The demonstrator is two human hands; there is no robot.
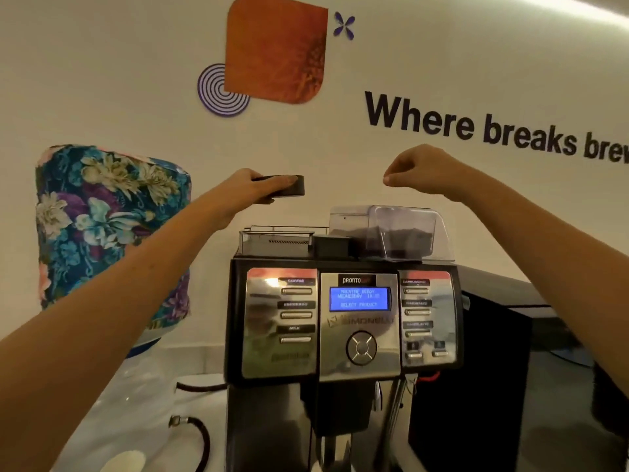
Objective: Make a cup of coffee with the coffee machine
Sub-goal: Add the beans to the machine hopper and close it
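While both arms reach up over the coffee machine (343,321), the left hand (248,190) grips a flat black lid (286,187) by its near edge, thumb on top and fingers beneath, holding it level in the air. Its long axis runs left to right, and it hangs above and slightly left of the small dark opening (332,245) on the machine's top deck, well clear of it. The right hand (420,173) hovers above the clear bean hopper (401,233) with fingers curled and fingertips drawn together as if pinching; whether anything small sits between them I cannot tell.

Judging by this, the left hand is the nearer one to the opening, and putting the lid back calls for a short drop down and to the right, keeping it flat.

On the front, the blue display (359,298) is lit, with rows of product buttons on either side; the words are too blurred to read surely. No cup shows under the spout.

Left of the machine stands a water bottle under a floral cover (109,226). A black hose (200,437) lies on the pale counter (143,403). Behind, the white wall carries an orange panel (275,49) and black lettering (476,127). A dark appliance (510,369) stands just right of the machine.
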